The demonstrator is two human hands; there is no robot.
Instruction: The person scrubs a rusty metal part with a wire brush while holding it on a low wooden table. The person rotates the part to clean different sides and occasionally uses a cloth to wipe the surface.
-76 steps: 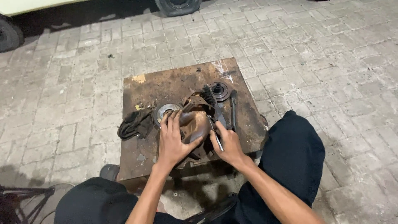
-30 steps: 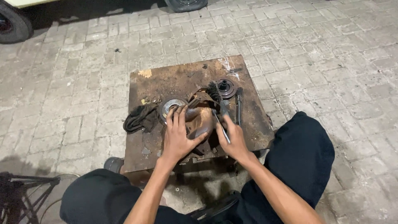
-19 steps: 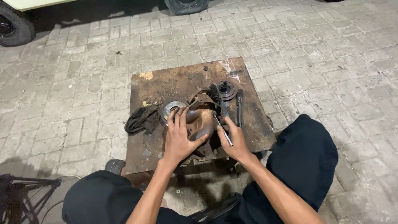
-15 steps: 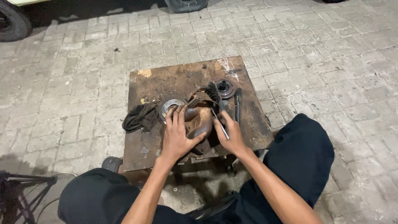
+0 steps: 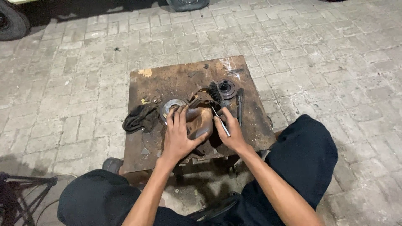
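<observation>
A rusty brown metal part (image 5: 200, 118) lies on a low, stained metal work table (image 5: 176, 79). My left hand (image 5: 179, 136) rests on the part's left side, fingers spread over it and thumb hooked under its near edge. My right hand (image 5: 230, 132) is closed around a thin metal tool (image 5: 220, 122) whose tip points at the part's right side. A dark wire brush (image 5: 215, 93) lies just behind the part.
A round metal disc (image 5: 170, 107) and a black rag (image 5: 139, 117) lie left of the part. A dark round fitting (image 5: 226, 88) and a black rod (image 5: 239, 105) lie to the right. My knees in dark trousers flank the table. Vehicle tyres (image 5: 12, 23) stand beyond on the brick paving.
The hands stay on the part and the tool with only slight shifts. The camera view has drifted a little; nothing was picked up or let go.
</observation>
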